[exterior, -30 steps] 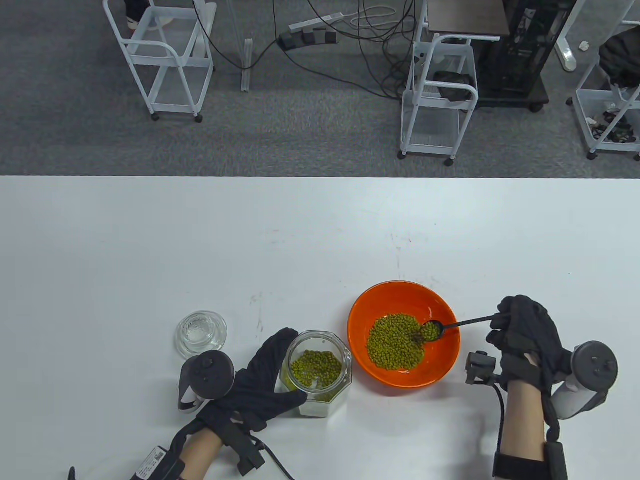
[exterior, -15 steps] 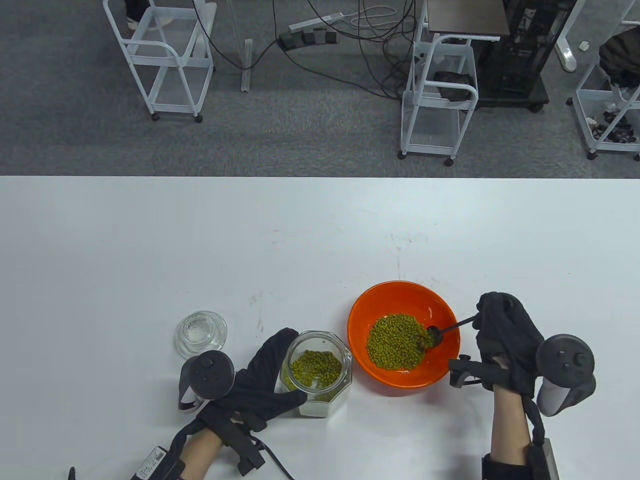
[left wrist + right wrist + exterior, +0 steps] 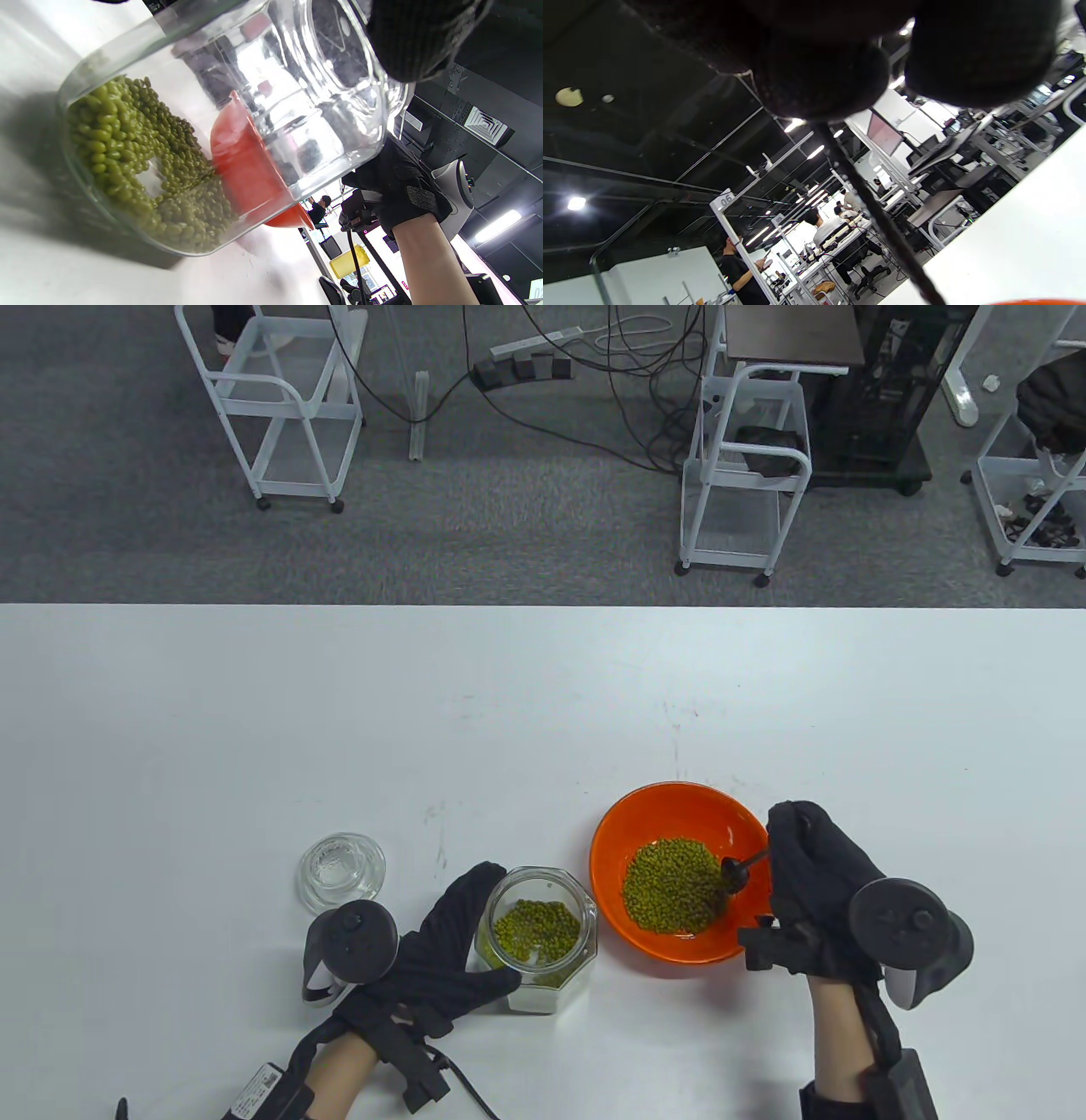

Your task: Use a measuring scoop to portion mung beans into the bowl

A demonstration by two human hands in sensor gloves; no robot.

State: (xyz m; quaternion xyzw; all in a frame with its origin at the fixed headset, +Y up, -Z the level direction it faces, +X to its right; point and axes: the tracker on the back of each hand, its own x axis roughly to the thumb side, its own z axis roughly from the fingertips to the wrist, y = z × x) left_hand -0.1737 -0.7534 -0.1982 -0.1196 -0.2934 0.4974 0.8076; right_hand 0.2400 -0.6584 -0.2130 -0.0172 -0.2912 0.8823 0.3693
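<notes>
The worktop (image 3: 254, 712) is a plain white slab with a few faint scuffs near its middle; everything in use sits along its near edge. Beyond its far edge lies grey carpet (image 3: 526, 534), crossed by black cables (image 3: 628, 415) that run to a power strip (image 3: 526, 358). Three white wire trolleys (image 3: 280, 407) stand on the carpet, one at the left, one at the centre right and one at the right edge, and a dark equipment stand (image 3: 874, 398) sits behind the middle one. The right wrist view shows a dark ceiling with strip lights and rows of benches with people at them.

An orange bowl (image 3: 624, 823) holds a heap of beans (image 3: 670, 882). The right hand (image 3: 814, 882) is curled round the handle of a black scoop (image 3: 734, 875), whose head is tipped down into the right side of the heap. Just left of the bowl stands a glass jar (image 3: 543, 933), open and part filled with beans; the left hand (image 3: 450, 950) grips it from the left, thumb along its near side and fingers round its far side. The jar's glass lid (image 3: 341, 872) lies on the worktop to the left, apart from the jar.
</notes>
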